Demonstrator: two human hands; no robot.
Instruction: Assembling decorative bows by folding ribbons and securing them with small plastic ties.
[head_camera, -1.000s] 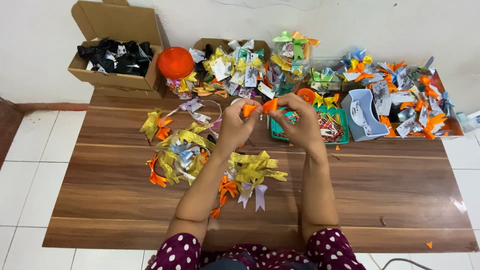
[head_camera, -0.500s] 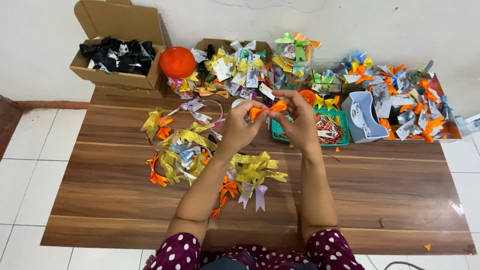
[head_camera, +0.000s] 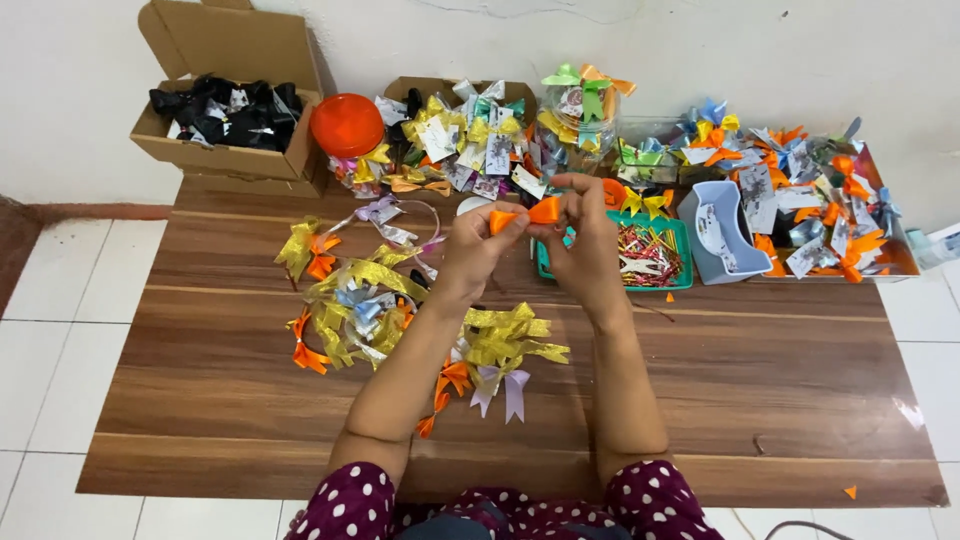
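Both hands are holding up one orange ribbon bow (head_camera: 522, 216) above the wooden desk (head_camera: 780, 390); the left hand (head_camera: 478, 250) is pinching its left end while the right hand (head_camera: 583, 250) is pinching the right end, fingers closed on it. Just beyond the right hand a green tray (head_camera: 682, 262) of small sticks is sitting, and a heap of gold ribbon bows (head_camera: 505, 338) is lying below the wrists.

Table (head_camera: 800, 400) as landmark: bow pile (head_camera: 370, 300) on its left half, tray (head_camera: 680, 275) right of centre, bin (head_camera: 722, 235) right of the tray, boxes (head_camera: 225, 150) along the far edge, hands (head_camera: 590, 240) above the middle holding a ribbon (head_camera: 525, 215).
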